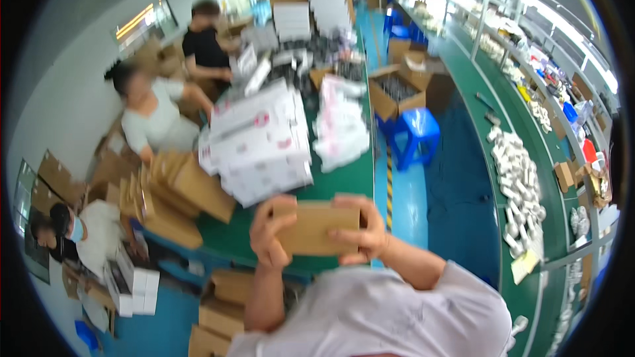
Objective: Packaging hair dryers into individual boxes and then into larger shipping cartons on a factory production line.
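Observation:
Between my two hands is a plain brown cardboard box (314,225), held up in front of my chest at the near edge of the green table (350,188). My left hand (270,233) grips its left end, fingers wrapped round the side. At the other end my right hand (362,230) clasps the box, with some fingers across its face. Just beyond the box lies a pile of flat white printed cartons (261,139). Clear plastic bags (340,122) are heaped beside that pile.
Folded brown cardboard (175,192) leans at the table's left. Open cartons (221,304) stand by my left arm. Several people work on the left, one in a white top (159,116). A blue stool (413,135) stands right of the table; white parts (516,182) cover a green bench.

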Demonstrator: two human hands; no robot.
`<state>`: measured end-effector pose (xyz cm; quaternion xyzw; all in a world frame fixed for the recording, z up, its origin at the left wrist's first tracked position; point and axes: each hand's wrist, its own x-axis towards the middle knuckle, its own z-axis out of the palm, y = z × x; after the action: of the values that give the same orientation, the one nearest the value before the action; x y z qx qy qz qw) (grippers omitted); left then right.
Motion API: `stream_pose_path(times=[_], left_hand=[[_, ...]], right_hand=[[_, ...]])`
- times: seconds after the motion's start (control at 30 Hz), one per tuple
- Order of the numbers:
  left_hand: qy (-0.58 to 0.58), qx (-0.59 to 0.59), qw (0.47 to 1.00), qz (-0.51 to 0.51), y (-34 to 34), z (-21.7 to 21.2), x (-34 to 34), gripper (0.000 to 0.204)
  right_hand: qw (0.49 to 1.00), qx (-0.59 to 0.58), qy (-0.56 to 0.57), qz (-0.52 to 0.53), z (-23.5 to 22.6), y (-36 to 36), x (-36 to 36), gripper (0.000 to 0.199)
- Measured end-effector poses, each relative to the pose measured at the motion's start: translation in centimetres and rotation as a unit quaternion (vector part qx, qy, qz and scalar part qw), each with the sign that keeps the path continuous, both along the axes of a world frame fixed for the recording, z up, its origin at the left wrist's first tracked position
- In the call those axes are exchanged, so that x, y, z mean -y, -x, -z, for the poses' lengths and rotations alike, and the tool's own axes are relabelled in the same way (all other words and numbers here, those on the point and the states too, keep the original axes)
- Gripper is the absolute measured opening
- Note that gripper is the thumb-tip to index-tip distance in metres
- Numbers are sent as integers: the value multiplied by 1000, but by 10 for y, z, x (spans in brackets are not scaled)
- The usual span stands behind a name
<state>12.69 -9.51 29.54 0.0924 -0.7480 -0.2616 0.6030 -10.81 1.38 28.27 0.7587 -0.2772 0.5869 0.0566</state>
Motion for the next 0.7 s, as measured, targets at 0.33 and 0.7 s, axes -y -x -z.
stream_pose_path(times=[0.33, 0.7], left_hand=[[-24, -25, 999, -20, 14, 46, 26, 20], [-107, -64, 992, -9, 8, 49, 30, 26]], right_hand=[[989, -36, -16, 145, 0, -4, 12, 86], [984, -54, -132, 105, 24, 3, 42, 90]])
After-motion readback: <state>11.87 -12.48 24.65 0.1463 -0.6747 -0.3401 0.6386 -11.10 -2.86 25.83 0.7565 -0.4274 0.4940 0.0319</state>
